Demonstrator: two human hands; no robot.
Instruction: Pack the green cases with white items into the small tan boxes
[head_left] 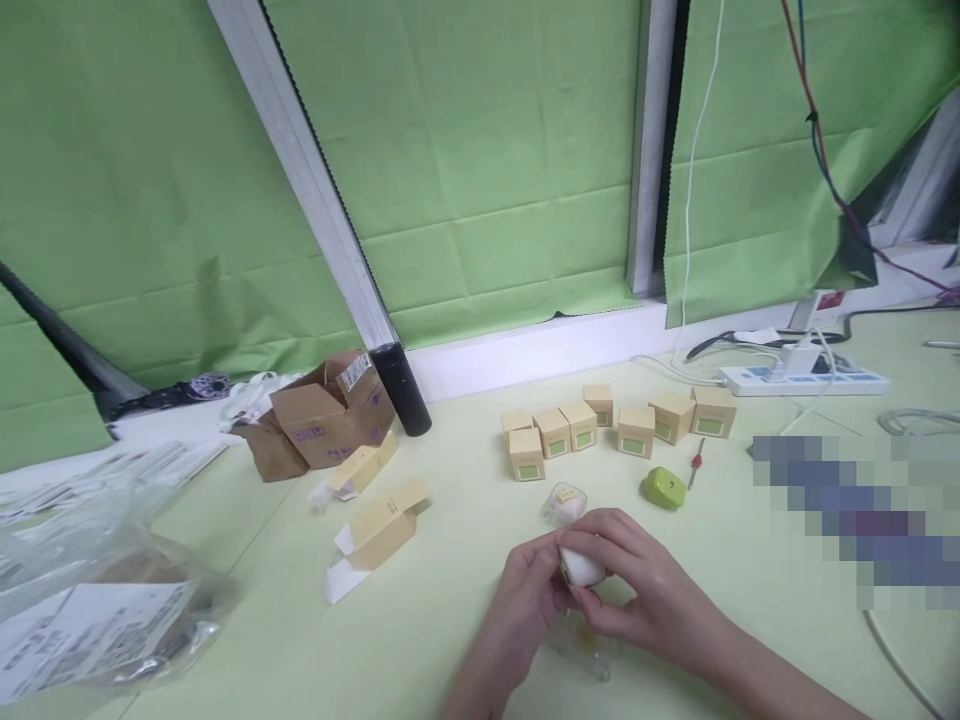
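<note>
Both of my hands are closed around a small white rounded object (583, 568); its kind I cannot make out. My left hand (531, 592) grips its left side, and my right hand (637, 578) pinches it from above and from the right. Just beyond the fingers sits a clear plastic case (567, 503) with a pale pinkish piece and a yellow label. Under my hands lies clear plastic packaging (589, 645), partly covered. To the right of the case are a green rounded object (664, 488) and a thin screwdriver (697, 462) with a red part.
Several small tan boxes (555, 433) stand behind my hands. Two opened yellowish cartons (386, 525), a brown cardboard box (330, 415) and a black cylinder (402, 390) are to the left. A plastic bag (97, 610) lies at far left, a power strip (806, 380) at back right.
</note>
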